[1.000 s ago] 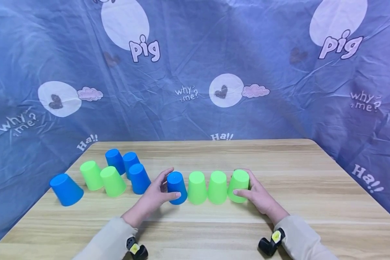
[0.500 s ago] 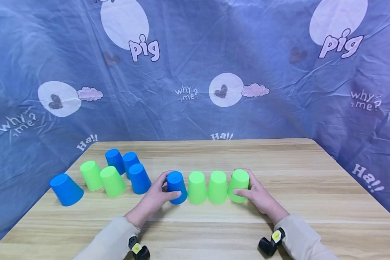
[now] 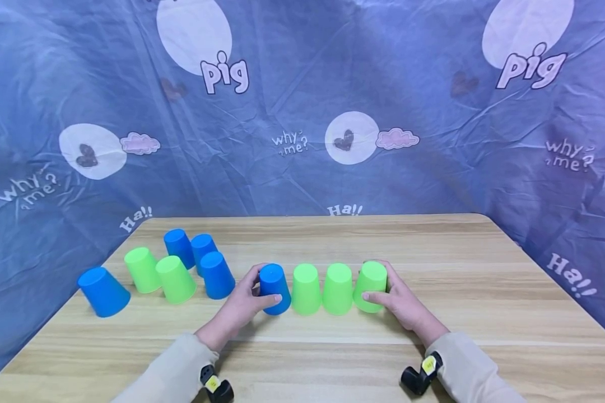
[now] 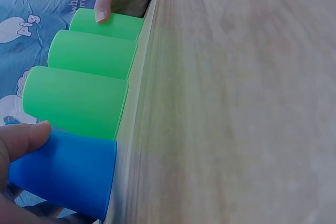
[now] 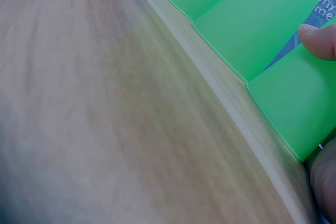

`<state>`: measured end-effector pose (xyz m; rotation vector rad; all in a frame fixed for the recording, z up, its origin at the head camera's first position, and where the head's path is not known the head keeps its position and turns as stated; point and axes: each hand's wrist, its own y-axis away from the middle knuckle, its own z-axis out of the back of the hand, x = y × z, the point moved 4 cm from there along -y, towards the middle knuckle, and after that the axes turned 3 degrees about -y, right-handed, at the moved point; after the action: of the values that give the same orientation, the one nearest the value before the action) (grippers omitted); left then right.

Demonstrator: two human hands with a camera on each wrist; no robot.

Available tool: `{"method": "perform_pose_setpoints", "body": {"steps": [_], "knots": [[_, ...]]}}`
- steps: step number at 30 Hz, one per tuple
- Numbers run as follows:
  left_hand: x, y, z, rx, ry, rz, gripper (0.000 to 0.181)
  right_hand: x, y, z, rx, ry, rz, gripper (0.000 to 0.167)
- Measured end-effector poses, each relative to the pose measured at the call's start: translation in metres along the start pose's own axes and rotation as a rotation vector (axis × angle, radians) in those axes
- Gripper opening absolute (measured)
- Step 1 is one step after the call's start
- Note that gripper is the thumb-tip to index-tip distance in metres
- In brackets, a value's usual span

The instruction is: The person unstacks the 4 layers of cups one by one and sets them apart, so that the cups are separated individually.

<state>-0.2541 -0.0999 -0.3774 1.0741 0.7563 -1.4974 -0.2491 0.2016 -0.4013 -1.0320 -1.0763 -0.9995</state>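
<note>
Four cups would be one row; here a blue cup (image 3: 274, 288) and several green cups stand upside down side by side on the table. My left hand (image 3: 241, 305) grips the blue cup at the row's left end, thumb on its near side and fingers behind. At the right end my right hand (image 3: 400, 302) grips a green cup (image 3: 372, 280) the same way. Between them stand two more green cups, the left one (image 3: 306, 289) beside the blue cup and the right one (image 3: 337, 289) beside the held green cup. In the left wrist view the thumb presses the blue cup (image 4: 68, 174).
On the wooden table (image 3: 302, 369), to the left, stand more upside-down cups: a blue cup (image 3: 103, 293) near the left edge, two green cups, one of them in front (image 3: 176, 281), and several blue cups behind. A patterned blue cloth (image 3: 292, 184) hangs behind the table.
The left hand's thumb and wrist have shifted very slightly to the right around the blue cup. The right hand and all the cups stay in place.
</note>
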Motion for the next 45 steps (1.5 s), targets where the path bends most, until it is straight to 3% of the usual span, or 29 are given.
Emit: {"method": "perform_pose_setpoints", "body": {"steps": [6, 12, 19, 24, 34, 41, 45], "knots": [[-0.003, 0.003, 0.001, -0.011, -0.001, -0.019, 0.064, 0.0, -0.001, -0.001, 0.006, -0.009, 0.009, 0.067], [-0.008, 0.01, 0.003, -0.022, -0.068, -0.026, 0.062, 0.001, -0.001, -0.001, 0.007, -0.023, 0.012, 0.066], [-0.014, 0.018, 0.013, -0.067, -0.114, -0.028, 0.063, 0.001, 0.0, -0.002, 0.011, -0.024, 0.007, 0.067], [-0.022, 0.025, 0.023, -0.101, -0.128, -0.069, 0.062, 0.001, 0.0, -0.002, 0.0, -0.002, -0.003, 0.067], [-0.034, 0.043, 0.051, -0.239, -0.101, -0.172, 0.061, 0.001, 0.001, 0.0, -0.01, 0.008, -0.022, 0.068], [-0.036, 0.058, 0.074, -0.421, -0.069, -0.253, 0.063, 0.001, 0.001, 0.001, -0.023, 0.016, -0.028, 0.067], [-0.033, 0.065, 0.087, -0.531, -0.09, -0.245, 0.06, 0.001, 0.0, 0.001, -0.022, 0.024, -0.027, 0.067]]}}
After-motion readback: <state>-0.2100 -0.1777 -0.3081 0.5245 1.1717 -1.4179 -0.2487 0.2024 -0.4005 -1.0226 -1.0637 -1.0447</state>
